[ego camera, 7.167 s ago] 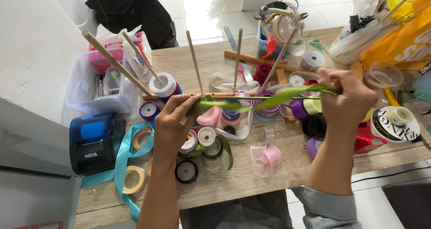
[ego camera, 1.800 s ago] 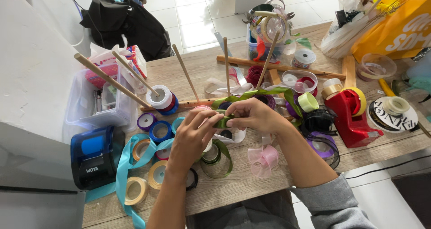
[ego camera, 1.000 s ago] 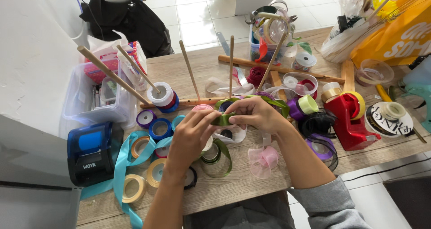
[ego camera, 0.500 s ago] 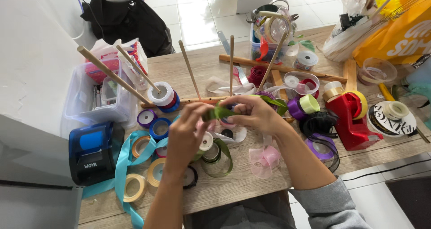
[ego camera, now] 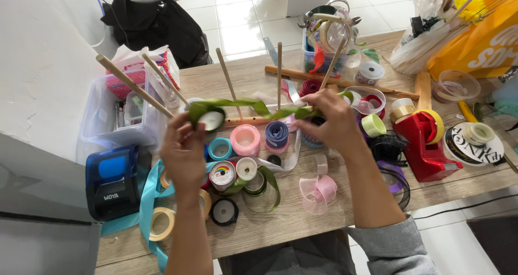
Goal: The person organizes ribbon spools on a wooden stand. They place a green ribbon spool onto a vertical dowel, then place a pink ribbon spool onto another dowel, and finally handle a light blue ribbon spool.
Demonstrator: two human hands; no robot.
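Green ribbon [ego camera: 253,106] — pinched taut between left hand [ego camera: 186,145] and right hand [ego camera: 329,118], both closed on it, above crowded wooden bench [ego camera: 286,226] (front edge bare) — tiled floor [ego camera: 243,10] beyond.

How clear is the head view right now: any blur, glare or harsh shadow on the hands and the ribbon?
Head view: even daylight, soft shadows; both hands, left and right, look slightly soft; the green ribbon stays readable; floor tiles bright, mild glare; edges bend slightly.
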